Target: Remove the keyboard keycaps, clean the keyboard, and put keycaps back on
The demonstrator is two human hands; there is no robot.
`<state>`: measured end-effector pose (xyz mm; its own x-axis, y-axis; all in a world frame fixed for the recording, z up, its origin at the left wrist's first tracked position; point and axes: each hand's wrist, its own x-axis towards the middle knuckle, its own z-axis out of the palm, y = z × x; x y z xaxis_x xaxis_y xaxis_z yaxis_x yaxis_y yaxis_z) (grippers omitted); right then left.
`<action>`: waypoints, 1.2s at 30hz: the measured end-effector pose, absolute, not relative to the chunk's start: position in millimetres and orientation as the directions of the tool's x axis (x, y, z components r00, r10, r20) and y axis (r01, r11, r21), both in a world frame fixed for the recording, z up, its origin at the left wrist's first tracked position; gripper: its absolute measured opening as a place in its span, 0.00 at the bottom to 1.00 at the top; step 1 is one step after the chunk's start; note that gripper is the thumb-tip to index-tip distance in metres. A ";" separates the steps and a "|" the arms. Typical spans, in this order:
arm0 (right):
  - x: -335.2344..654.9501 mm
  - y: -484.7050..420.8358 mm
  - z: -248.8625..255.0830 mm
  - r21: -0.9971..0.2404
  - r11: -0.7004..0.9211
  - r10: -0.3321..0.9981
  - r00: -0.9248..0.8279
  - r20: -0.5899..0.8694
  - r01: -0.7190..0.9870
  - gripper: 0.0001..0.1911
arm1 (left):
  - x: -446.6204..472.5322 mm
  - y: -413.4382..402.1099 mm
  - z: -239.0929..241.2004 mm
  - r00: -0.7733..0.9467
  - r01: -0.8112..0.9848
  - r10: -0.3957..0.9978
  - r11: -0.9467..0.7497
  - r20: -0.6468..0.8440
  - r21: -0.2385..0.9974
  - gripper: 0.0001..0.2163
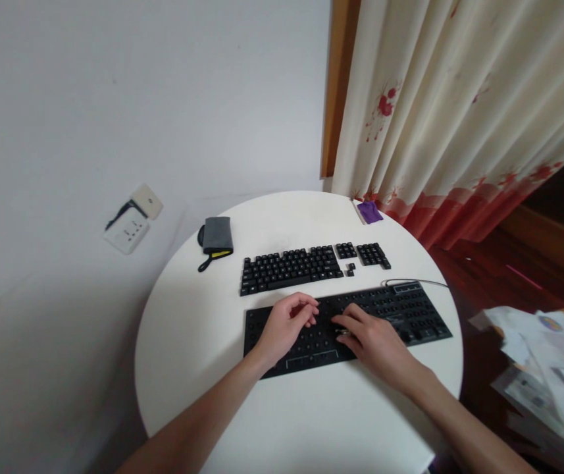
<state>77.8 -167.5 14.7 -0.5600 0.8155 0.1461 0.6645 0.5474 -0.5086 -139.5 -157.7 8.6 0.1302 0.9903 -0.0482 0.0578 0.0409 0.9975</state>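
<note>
Head view, left hand fingers curled, right hand fingers narrow, on flat black keyboard, holds unclear

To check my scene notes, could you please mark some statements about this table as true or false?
The left hand and right hand rest on the near keyboard. True.
The table is square. False: it is round.
A grey pouch lies at the table's left rear. True.
The purple item lies beside the pouch. False: it lies at the right rear, by the curtain.
Rows of black keys lie behind the keyboard. True.
</note>
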 end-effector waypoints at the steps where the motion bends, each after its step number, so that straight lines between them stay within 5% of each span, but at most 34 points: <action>1: 75.4 -168.3 11.6 -0.470 0.539 0.823 -0.555 0.120 0.699 0.12 | -139.7 -157.5 8.3 0.133 0.060 0.990 0.041 -0.049 0.997 0.06; 4: 71.9 -166.4 12.3 -0.538 0.467 0.863 -0.495 0.103 0.702 0.09 | -139.8 -158.5 9.2 0.153 0.066 0.987 0.041 -0.050 0.997 0.06; 10: 71.2 -157.0 40.3 -0.944 0.084 0.942 -0.335 -0.030 0.320 0.16 | -134.9 -169.4 21.1 0.279 0.056 0.955 -0.120 0.099 0.991 0.09; 15: 62.7 -158.4 46.9 -0.964 -0.225 0.852 -0.452 -0.265 0.139 0.26 | -133.5 -174.4 24.2 0.272 0.085 0.937 -0.249 0.218 0.965 0.12; 19: 54.1 -162.6 42.8 -0.951 -0.303 0.822 -0.489 -0.292 0.058 0.26 | -135.7 -173.9 23.6 0.276 0.125 0.934 -0.269 0.227 0.955 0.09; 27: 54.8 -164.3 43.7 -0.972 -0.199 0.854 -0.465 -0.233 0.123 0.25 | -138.6 -172.3 27.7 0.344 0.164 0.899 -0.341 0.271 0.926 0.09; 33: 57.0 -168.5 45.4 -0.933 0.183 0.957 -0.272 0.097 0.311 0.09 | -138.0 -170.7 23.3 0.370 0.083 0.916 -0.200 0.156 0.976 0.11; 36: 59.2 -169.9 43.1 -0.863 0.370 0.907 -0.334 0.256 0.345 0.09 | -137.9 -169.0 23.5 0.405 0.020 0.911 -0.100 0.083 0.995 0.13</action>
<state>59.2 -169.9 43.1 -0.3339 0.9073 0.2555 0.3446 0.3698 -0.8629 -137.9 -169.0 23.5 0.4050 0.9105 0.0833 0.0205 -0.1001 0.9948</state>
